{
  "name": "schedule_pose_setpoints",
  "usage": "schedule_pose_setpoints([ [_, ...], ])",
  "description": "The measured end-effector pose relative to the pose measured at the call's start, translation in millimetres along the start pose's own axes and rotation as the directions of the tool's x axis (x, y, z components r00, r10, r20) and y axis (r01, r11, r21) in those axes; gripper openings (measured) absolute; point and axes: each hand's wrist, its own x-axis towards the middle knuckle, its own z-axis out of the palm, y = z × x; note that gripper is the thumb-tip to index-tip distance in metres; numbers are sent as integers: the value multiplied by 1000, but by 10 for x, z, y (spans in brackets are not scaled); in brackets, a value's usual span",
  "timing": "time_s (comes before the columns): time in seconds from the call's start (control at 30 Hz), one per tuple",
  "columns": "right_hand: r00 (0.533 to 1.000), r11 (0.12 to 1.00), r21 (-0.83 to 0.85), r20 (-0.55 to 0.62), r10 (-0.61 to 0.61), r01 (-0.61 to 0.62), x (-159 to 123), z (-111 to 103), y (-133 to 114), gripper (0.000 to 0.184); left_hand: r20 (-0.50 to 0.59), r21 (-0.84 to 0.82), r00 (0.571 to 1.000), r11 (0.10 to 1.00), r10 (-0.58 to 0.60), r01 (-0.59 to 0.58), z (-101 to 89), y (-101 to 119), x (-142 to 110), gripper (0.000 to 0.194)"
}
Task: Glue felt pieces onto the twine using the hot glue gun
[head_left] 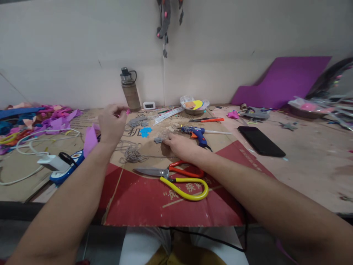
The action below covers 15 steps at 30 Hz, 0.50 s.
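Note:
My left hand (111,123) is raised over the cardboard's left side, fingers pinched on a small pink piece (128,111). My right hand (180,145) rests low on the cardboard, its bent fingertips closed at the edge of a small grey felt piece (158,140). Just beyond it lies a blue glue gun (197,133) with a clear glue stick in its back. Between the hands are blue felt shapes (146,132) and a tangle of grey cord (132,151). Scissors (190,186) with one red and one yellow handle lie open nearer me.
A bottle (131,92) and a small white clock (149,105) stand by the wall. On the right are a phone (260,141) and purple sheet (284,81). A power strip (67,173), charger cable and felt scraps (49,123) crowd the left.

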Motion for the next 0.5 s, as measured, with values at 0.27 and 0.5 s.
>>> schedule_pose_setpoints([
  [0.27,1000,1000,-19,7,5,-5,0,10,3,31,51,-2,999,1000,-7,8,23,6,-14,22],
  [0.5,1000,1000,-13,-1,1,-1,10,52,30,31,63,5,998,1000,6,-7,52,-15,-31,22],
])
